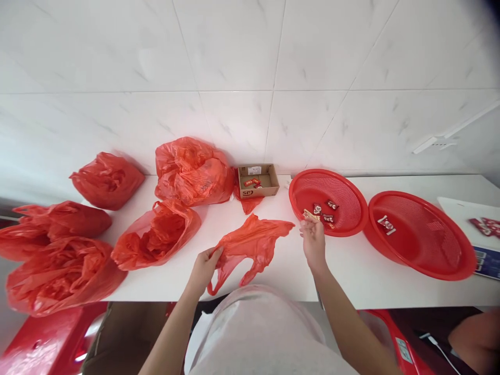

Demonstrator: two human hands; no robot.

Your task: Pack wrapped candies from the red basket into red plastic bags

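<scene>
My left hand pinches the left end of a thin red plastic bag, whose handle loops hang toward the table's front edge. Just right of the bag's far corner is my right hand, its fingers curled together; whatever they may hold is hidden. A small gap shows between that hand and the bag. Beyond its fingertips, a gold-coloured packet shows at the near left of a red plastic basket. Several small dark red wrapped sweets lie in this basket.
A second red basket with a wrapped sweet stands at the right. A small cardboard box with red packets sits near the wall. Several red plastic bags crowd the left. Another person's limb shows at lower right.
</scene>
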